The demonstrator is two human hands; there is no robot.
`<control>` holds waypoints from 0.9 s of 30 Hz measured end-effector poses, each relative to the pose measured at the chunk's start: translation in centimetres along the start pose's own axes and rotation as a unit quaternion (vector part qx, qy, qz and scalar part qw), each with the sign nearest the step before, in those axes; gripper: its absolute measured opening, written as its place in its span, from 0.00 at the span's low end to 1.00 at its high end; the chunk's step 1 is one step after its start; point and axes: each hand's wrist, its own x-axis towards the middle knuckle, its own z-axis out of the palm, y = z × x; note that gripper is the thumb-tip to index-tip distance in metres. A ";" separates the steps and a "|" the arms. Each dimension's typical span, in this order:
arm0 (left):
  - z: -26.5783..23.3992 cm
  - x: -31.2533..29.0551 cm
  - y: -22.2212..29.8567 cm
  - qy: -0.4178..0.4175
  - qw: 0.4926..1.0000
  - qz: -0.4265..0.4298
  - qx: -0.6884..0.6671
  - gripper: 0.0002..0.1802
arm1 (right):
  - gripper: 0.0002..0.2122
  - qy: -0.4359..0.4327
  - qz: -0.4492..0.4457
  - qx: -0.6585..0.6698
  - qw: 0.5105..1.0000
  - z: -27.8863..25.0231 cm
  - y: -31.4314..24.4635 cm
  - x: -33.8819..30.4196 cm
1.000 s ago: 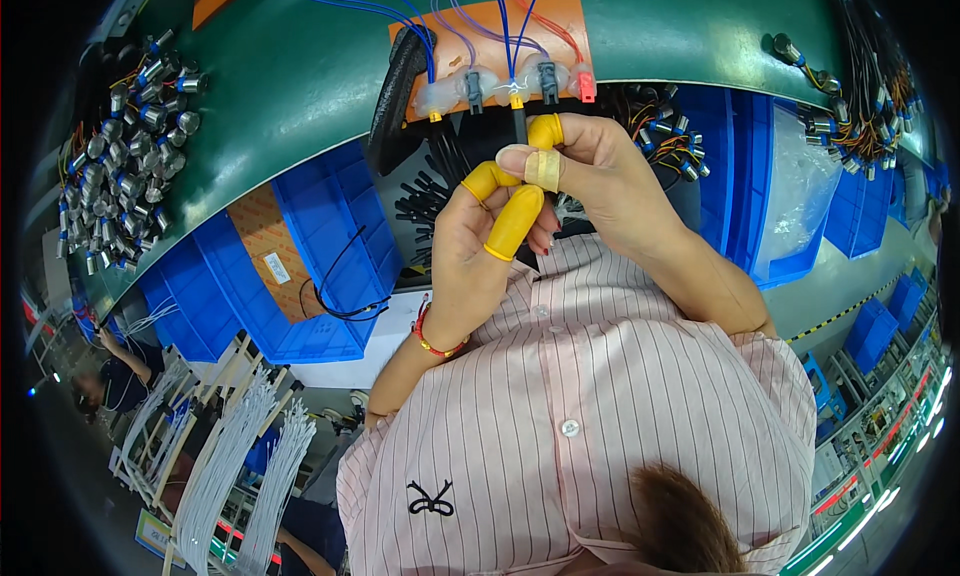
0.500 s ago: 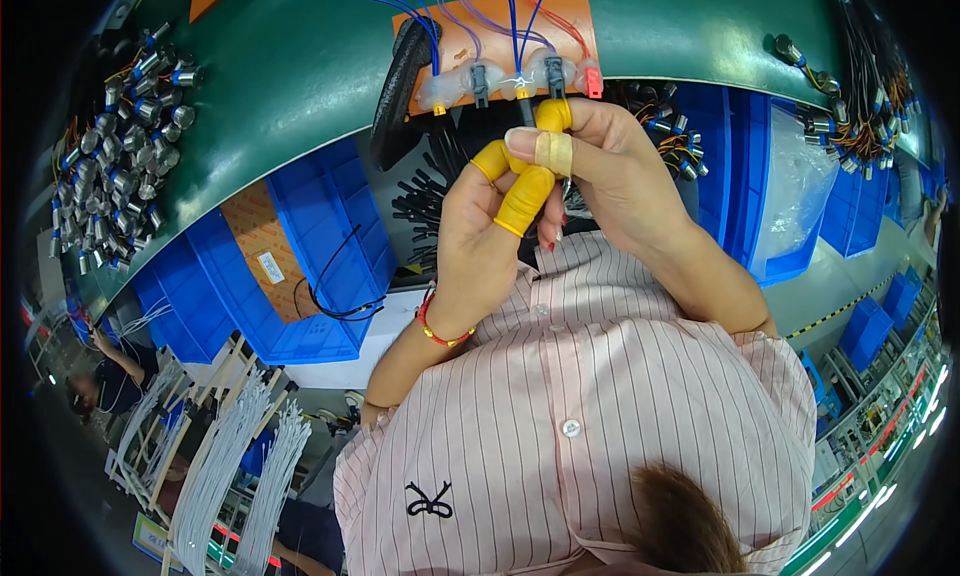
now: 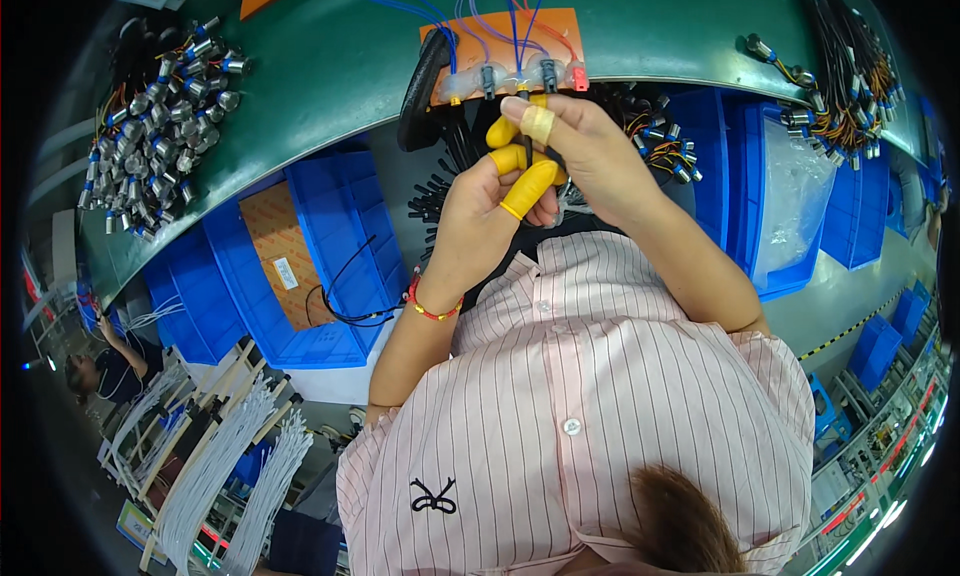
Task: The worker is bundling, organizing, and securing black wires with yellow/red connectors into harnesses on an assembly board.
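Note:
Both my hands meet just below an orange board (image 3: 470, 54) at the table's front edge. My left hand (image 3: 470, 221), with yellow finger cots on thumb and finger, pinches a thin black cable (image 3: 529, 151). My right hand (image 3: 595, 161), with tape round the thumb and yellow cots on fingertips, closes on the same cable a little higher, beside the board. Its upper end is partly hidden by fingers. Along the board's lower edge sit yellow, grey and red connectors in clear glue, including a red connector (image 3: 578, 77). Blue, purple and red wires run up from them.
A black handle-like piece (image 3: 425, 91) lies at the board's left. Metal-capped wired parts pile up at left (image 3: 160, 126) and right (image 3: 850, 106) on the green table (image 3: 330, 66). Blue bins (image 3: 345, 246) stand below the edge, one holding cardboard (image 3: 285, 236). Bundled white cables (image 3: 215, 476) hang lower left.
The view has shifted slightly. My hands have come a little apart, and the black cable now shows between my fingers. Both stay below the board.

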 end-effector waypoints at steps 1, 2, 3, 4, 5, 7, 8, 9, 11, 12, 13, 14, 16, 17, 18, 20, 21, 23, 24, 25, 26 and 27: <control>0.3 -0.5 0.1 0.017 1.000 0.017 0.001 0.10 | 0.18 0.001 -0.006 0.002 1.000 0.0 0.0 -0.2; 0.4 -0.7 -0.2 0.016 0.999 0.029 0.013 0.10 | 0.18 0.002 -0.011 0.005 1.000 0.0 0.0 -0.3; 0.3 -1.0 -0.6 0.016 0.999 0.042 0.025 0.10 | 0.18 0.003 -0.016 0.009 1.000 0.1 0.1 -0.5; 0.4 -1.3 -0.8 0.015 0.998 0.054 0.036 0.10 | 0.19 0.003 -0.021 0.012 1.000 0.1 0.2 -0.7; 0.5 -2.0 -0.6 0.010 0.998 0.026 0.058 0.10 | 0.18 -0.012 -0.018 -0.014 1.000 0.2 0.5 -1.1; 0.6 -3.5 -0.8 -0.034 0.991 0.055 0.117 0.09 | 0.18 -0.036 -0.027 -0.067 0.997 1.0 0.3 -3.6; 0.5 -4.1 -0.9 -0.060 0.981 0.085 0.164 0.09 | 0.18 -0.053 -0.062 -0.099 0.992 0.3 1.1 -4.3; 0.2 -4.7 -0.9 -0.052 0.978 0.079 0.185 0.08 | 0.17 -0.090 -0.048 -0.113 0.988 -0.9 1.3 -4.6; -0.2 -5.3 -1.8 0.067 0.989 0.089 0.094 0.07 | 0.17 -0.080 -0.188 -0.313 0.927 -2.1 2.3 -4.6; -0.4 -5.4 -2.3 0.122 0.987 0.097 0.047 0.07 | 0.18 -0.069 -0.258 -0.408 0.873 -2.7 2.7 -4.6; -1.3 -5.4 -2.4 0.168 0.978 0.094 0.085 0.08 | 0.22 -0.087 -0.222 -0.530 0.814 -3.5 3.2 -4.6; -1.4 -5.5 -3.1 0.236 0.965 0.108 0.046 0.08 | 0.22 -0.094 -0.254 -0.564 0.780 -4.0 4.4 -4.3; -3.3 -7.0 -3.4 0.185 0.978 0.054 0.084 0.08 | 0.22 -0.099 -0.319 -0.630 0.701 -4.6 6.3 -3.5; -3.4 -7.6 -3.3 0.154 0.982 0.027 0.102 0.08 | 0.21 -0.105 -0.326 -0.645 0.683 -4.5 6.7 -3.4; -3.4 -8.2 -3.1 0.124 0.985 0.000 0.121 0.08 | 0.21 -0.106 -0.318 -0.647 0.685 -4.3 6.8 -3.3; -2.9 -9.1 -3.6 0.006 0.976 -0.009 0.219 0.10 | 0.20 -0.108 -0.305 -0.652 0.686 -4.0 6.6 -3.2; -2.0 -9.4 -2.9 -0.024 0.962 -0.029 0.272 0.11 | 0.21 -0.093 -0.343 -0.633 0.688 -3.8 6.2 -3.4; -0.2 -9.6 -2.6 -0.063 0.945 -0.022 0.320 0.14 | 0.21 -0.079 -0.294 -0.627 0.717 -3.3 4.4 -4.9; 0.5 -9.9 -3.2 -0.072 0.948 0.005 0.311 0.15 | 0.21 -0.079 -0.268 -0.623 0.731 -2.7 3.5 -5.9; 1.2 -10.1 -3.6 -0.055 0.960 -0.010 0.275 0.17 | 0.21 -0.071 -0.283 -0.598 0.747 -2.0 2.6 -6.8; 1.7 -10.1 -4.2 -0.041 0.965 0.007 0.257 0.20 | 0.21 -0.074 -0.294 -0.592 0.747 -1.5 1.8 -7.6; 2.1 -9.8 -4.7 -0.081 0.958 -0.082 0.264 0.22 | 0.22 -0.094 -0.308 -0.587 0.742 -0.6 1.0 -8.4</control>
